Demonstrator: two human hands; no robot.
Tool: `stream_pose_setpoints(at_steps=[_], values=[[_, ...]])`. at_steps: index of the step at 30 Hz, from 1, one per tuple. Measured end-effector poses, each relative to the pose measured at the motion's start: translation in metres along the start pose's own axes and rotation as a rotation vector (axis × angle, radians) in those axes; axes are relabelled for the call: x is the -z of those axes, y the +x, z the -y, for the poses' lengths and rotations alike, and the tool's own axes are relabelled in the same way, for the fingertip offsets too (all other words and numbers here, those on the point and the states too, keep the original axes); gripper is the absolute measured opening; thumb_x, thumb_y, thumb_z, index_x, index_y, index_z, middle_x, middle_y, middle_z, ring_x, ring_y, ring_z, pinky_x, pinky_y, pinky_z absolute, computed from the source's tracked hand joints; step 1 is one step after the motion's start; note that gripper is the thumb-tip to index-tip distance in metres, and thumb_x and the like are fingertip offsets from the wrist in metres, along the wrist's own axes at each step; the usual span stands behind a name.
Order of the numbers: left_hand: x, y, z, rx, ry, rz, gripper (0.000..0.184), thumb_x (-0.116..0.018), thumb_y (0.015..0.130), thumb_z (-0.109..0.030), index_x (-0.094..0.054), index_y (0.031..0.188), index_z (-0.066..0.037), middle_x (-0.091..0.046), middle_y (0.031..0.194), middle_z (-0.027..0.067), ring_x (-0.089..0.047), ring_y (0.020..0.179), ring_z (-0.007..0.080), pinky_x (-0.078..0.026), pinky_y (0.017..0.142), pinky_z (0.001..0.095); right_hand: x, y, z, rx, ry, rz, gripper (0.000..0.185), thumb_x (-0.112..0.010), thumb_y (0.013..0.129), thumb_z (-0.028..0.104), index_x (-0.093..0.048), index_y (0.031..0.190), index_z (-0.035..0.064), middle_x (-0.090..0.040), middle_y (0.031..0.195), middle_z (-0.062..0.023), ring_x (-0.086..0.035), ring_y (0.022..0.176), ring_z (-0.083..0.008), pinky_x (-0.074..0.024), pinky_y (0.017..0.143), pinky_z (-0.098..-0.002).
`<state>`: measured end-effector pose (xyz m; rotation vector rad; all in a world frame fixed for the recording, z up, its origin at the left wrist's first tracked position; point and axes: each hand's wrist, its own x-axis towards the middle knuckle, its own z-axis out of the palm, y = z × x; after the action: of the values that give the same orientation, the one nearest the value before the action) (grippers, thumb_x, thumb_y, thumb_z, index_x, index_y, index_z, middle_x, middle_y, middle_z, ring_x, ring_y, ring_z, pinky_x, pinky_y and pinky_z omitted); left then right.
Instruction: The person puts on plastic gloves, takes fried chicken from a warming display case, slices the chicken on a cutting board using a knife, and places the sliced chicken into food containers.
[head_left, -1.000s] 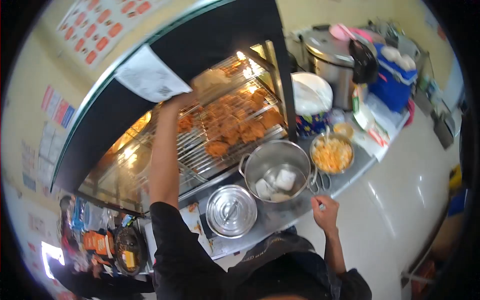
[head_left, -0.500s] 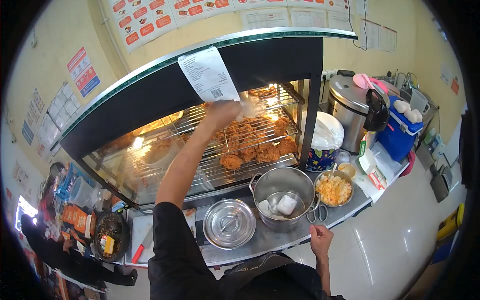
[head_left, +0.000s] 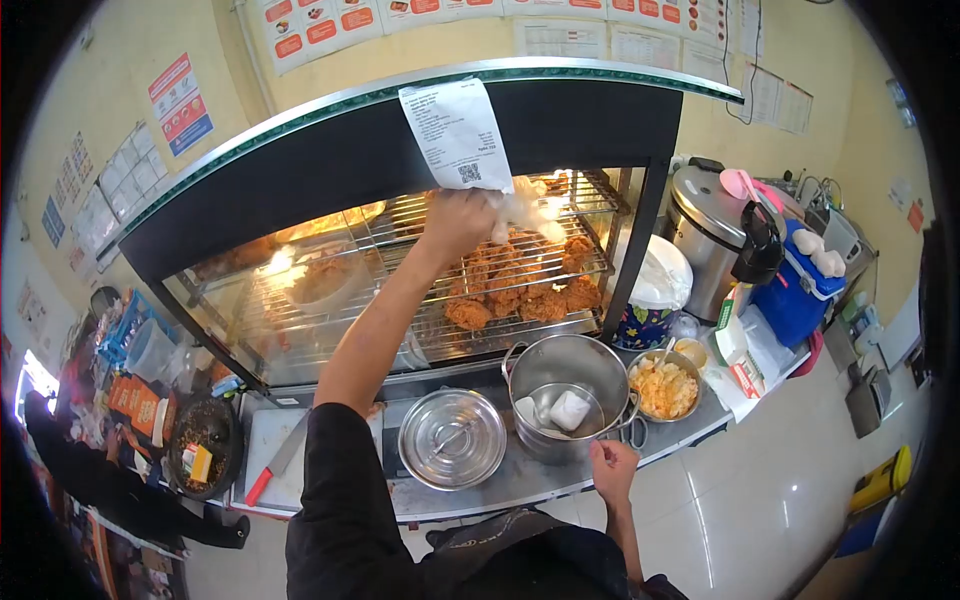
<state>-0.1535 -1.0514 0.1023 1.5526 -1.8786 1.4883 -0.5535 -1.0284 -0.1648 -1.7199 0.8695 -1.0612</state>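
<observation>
My left hand (head_left: 462,222) reaches up to the front opening of a heated display cabinet (head_left: 330,180). Its fingers are closed on a crumpled piece of translucent plastic (head_left: 520,212), too blurred to tell a thin glove from a bag. A printed receipt (head_left: 455,130) hangs just above that hand. Behind and below it, fried chicken pieces (head_left: 545,303) lie on a wire rack. My right hand (head_left: 613,468) is curled closed with nothing visible in it, by the near right side of a steel pot (head_left: 540,365). White packets (head_left: 570,410) lie in the pot.
A steel lid (head_left: 452,440) lies left of the pot. A red-handled knife (head_left: 275,465) rests on a cutting board. To the right are a bowl of shredded orange-white food (head_left: 665,388), a rice cooker (head_left: 705,225) and a blue cooler (head_left: 795,280). Another person in black (head_left: 110,480) is at far left.
My left hand stays raised at the cabinet with the translucent plastic. My right hand has moved left, closer to the pot. The view has shifted slightly.
</observation>
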Motion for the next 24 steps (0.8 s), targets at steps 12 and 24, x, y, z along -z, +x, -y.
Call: stream_pose_setpoints(at_steps=[12, 24], values=[[0.193, -0.287, -0.139, 1.603, -0.395, 0.099, 0.017, -0.059, 0.074, -0.005, -0.068, 0.087, 0.002, -0.067, 0.081, 0.0059, -0.061, 0.073, 0.0108, -0.047, 0.061, 0.0302, -0.036, -0.017, -0.009, -0.167, 0.044, 0.181, 0.011, -0.066, 0.086, 0.01, -0.069, 0.084, -0.001, -0.067, 0.076, -0.0087, -0.062, 0.069, -0.012, -0.0494, 0.064, -0.0256], [0.35, -0.572, -0.131, 2.363, -0.617, -0.19, 0.044, -0.054, 0.095, -0.036, -0.067, 0.097, 0.005, -0.064, 0.086, 0.0043, -0.056, 0.079, 0.0124, -0.045, 0.073, 0.0292, -0.337, -0.123, 0.159, 0.284, 0.093, 0.854, 0.01, -0.067, 0.083, 0.003, -0.068, 0.091, -0.002, -0.067, 0.081, -0.0088, -0.062, 0.068, -0.0134, -0.0483, 0.061, -0.024]])
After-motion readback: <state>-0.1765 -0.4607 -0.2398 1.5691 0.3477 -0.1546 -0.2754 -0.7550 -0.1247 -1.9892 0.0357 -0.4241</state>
